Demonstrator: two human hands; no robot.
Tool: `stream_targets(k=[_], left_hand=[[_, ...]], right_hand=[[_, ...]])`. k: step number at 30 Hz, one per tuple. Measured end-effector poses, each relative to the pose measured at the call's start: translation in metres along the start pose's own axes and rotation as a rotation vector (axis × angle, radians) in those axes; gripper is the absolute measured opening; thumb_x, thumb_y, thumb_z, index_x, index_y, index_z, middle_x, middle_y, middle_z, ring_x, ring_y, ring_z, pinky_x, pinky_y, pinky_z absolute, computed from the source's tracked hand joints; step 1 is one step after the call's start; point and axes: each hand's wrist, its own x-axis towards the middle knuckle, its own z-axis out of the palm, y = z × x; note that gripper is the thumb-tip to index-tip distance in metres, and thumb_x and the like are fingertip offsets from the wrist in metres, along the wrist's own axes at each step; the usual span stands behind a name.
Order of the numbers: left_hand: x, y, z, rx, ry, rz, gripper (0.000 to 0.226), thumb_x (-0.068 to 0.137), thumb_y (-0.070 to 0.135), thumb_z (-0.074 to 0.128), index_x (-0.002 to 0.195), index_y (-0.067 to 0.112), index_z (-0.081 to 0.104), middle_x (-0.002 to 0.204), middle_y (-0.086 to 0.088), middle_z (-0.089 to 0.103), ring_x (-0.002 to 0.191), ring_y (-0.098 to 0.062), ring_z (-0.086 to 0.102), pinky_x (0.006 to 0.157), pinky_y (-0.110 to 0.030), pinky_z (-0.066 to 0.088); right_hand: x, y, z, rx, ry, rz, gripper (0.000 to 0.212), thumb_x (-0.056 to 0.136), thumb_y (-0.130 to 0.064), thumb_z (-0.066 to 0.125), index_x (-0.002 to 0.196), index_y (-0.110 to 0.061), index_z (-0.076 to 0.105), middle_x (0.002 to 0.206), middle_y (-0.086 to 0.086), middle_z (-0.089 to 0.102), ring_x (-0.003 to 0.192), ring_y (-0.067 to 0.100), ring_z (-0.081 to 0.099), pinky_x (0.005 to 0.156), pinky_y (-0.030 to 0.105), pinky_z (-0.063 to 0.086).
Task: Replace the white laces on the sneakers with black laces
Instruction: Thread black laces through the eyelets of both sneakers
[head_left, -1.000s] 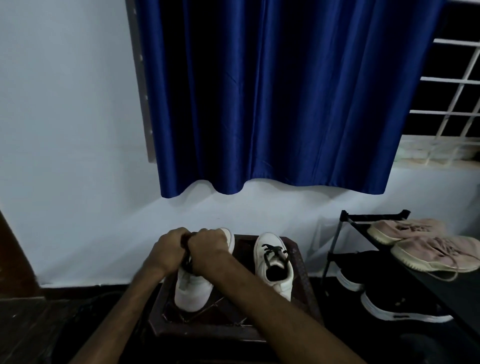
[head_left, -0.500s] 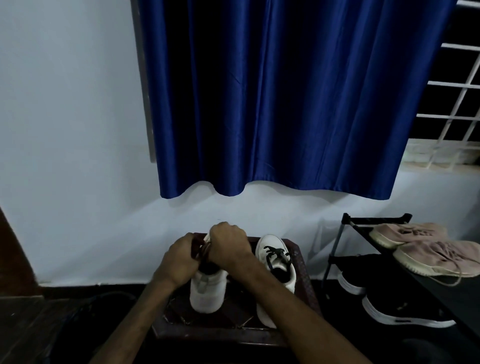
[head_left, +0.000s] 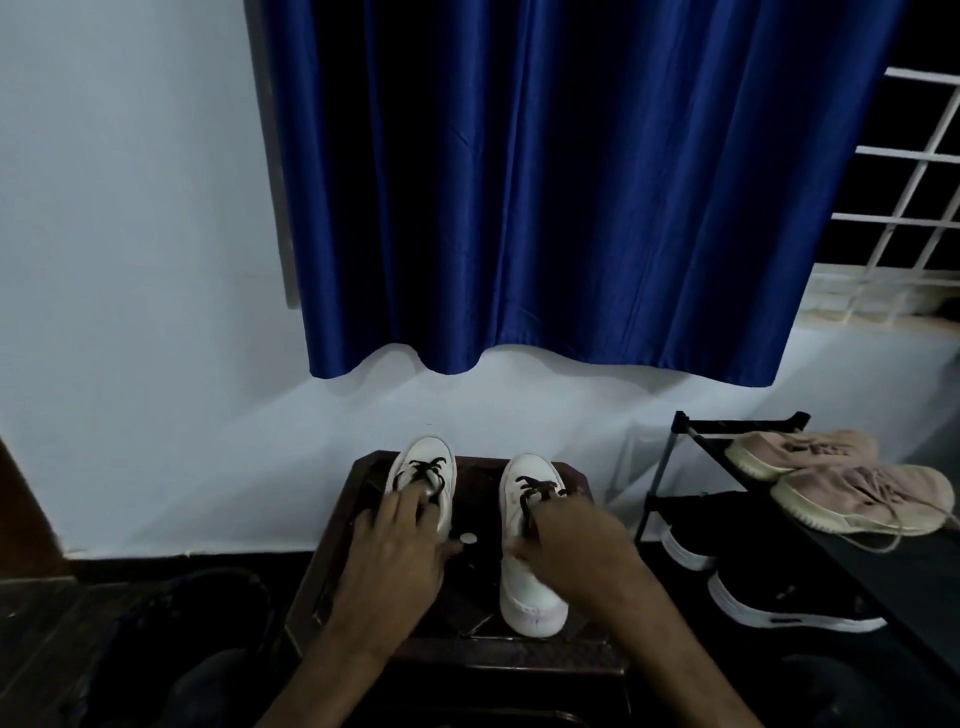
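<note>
Atop stool (head_left: 467, 656), 6 o'clock: my left hand (head_left: 400, 553), fingers spread, on left sneaker (head_left: 425, 464); right hand (head_left: 574, 545) on right sneaker (head_left: 531, 597), fingers indistinct.

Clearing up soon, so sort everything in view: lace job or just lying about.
Job: left sneaker, right sneaker, black laces, left hand, right hand, stool.
Lying about: pink shoes, black shoes, rack, curtain.

Pale wall (head_left: 130, 260), blue curtain (head_left: 571, 182), white window grille (head_left: 909, 208), black shoe rack (head_left: 727, 422), dark floor (head_left: 41, 649), dim light.
</note>
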Motion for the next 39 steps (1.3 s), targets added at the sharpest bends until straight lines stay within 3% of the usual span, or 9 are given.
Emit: stream_targets(k=[4,6,10,17,21,28,31,34,39], left_hand=[[-0.001,0.001,0.01,-0.166,-0.077,-0.046,0.037,0.062,0.02,0.088,0.092,0.013,0.067,0.094,-0.004,0.07,0.081,-0.025,0.068,0.063,-0.034,0.057],[-0.001,0.002,0.01,-0.237,-0.055,-0.023,0.035,0.066,0.018,0.085,0.094,0.014,0.065,0.094,-0.002,0.07,0.082,-0.022,0.068,0.065,-0.03,0.055],[-0.002,0.01,0.007,-0.307,-0.076,0.023,0.027,0.08,0.02,0.063,0.106,0.014,0.062,0.109,-0.003,0.066,0.1,-0.025,0.062,0.081,-0.034,0.051],[0.002,0.013,0.002,-0.319,-0.176,0.045,0.04,0.085,0.017,0.058,0.124,0.014,0.052,0.132,-0.001,0.052,0.122,-0.019,0.048,0.099,-0.027,0.039],[0.004,0.013,0.011,-0.256,-0.219,0.058,0.038,0.084,0.03,0.062,0.119,0.016,0.053,0.124,-0.002,0.056,0.119,-0.021,0.049,0.098,-0.034,0.044],[0.003,0.016,0.017,-0.308,-0.147,0.04,0.039,0.069,0.014,0.077,0.105,0.017,0.063,0.103,0.0,0.065,0.105,-0.023,0.058,0.09,-0.039,0.051],[0.008,0.019,0.015,-0.357,-0.092,0.109,0.042,0.063,0.012,0.081,0.1,0.022,0.063,0.098,0.005,0.064,0.096,-0.018,0.059,0.081,-0.029,0.051],[0.023,0.032,0.004,-0.421,-0.006,0.168,0.04,0.066,0.014,0.082,0.098,0.026,0.061,0.096,0.012,0.059,0.096,-0.011,0.055,0.075,-0.017,0.043],[0.061,0.075,-0.022,-0.46,0.148,0.405,0.031,0.074,0.004,0.075,0.1,0.017,0.066,0.093,0.006,0.059,0.093,-0.012,0.055,0.078,-0.017,0.042]], right_hand=[[-0.003,-0.01,0.029,0.099,-0.028,-0.016,0.031,0.097,-0.033,0.052,0.113,-0.007,0.058,0.121,0.013,0.059,0.114,0.031,0.057,0.087,0.035,0.047],[0.0,-0.014,0.036,0.12,0.023,-0.065,0.024,0.098,-0.019,0.048,0.116,-0.005,0.055,0.124,0.014,0.057,0.119,0.03,0.051,0.089,0.036,0.045],[0.006,-0.019,0.041,0.171,0.04,-0.149,0.032,0.085,-0.001,0.043,0.116,-0.003,0.052,0.124,0.016,0.054,0.121,0.032,0.046,0.092,0.042,0.048],[0.013,-0.02,0.052,0.094,0.009,-0.152,0.039,0.085,0.001,0.042,0.124,0.0,0.045,0.13,0.019,0.047,0.127,0.033,0.038,0.099,0.046,0.045],[0.014,-0.02,0.054,0.07,-0.01,-0.152,0.038,0.087,-0.004,0.046,0.125,0.0,0.043,0.132,0.019,0.045,0.127,0.034,0.036,0.101,0.048,0.044],[0.002,-0.026,0.043,0.06,0.081,-0.122,0.036,0.085,0.004,0.046,0.12,-0.002,0.049,0.128,0.016,0.051,0.127,0.03,0.041,0.091,0.044,0.049],[-0.003,-0.022,0.046,0.002,0.237,-0.088,0.027,0.081,-0.002,0.058,0.108,-0.006,0.057,0.112,0.012,0.061,0.113,0.028,0.055,0.074,0.043,0.055],[-0.007,-0.009,0.038,-0.041,0.346,-0.044,0.03,0.055,-0.014,0.081,0.078,-0.016,0.062,0.076,0.002,0.063,0.077,0.023,0.065,0.046,0.034,0.052],[-0.032,0.028,0.003,-0.123,0.579,0.075,0.033,0.051,-0.021,0.084,0.076,-0.018,0.063,0.068,0.001,0.061,0.065,0.024,0.06,0.047,0.033,0.049]])
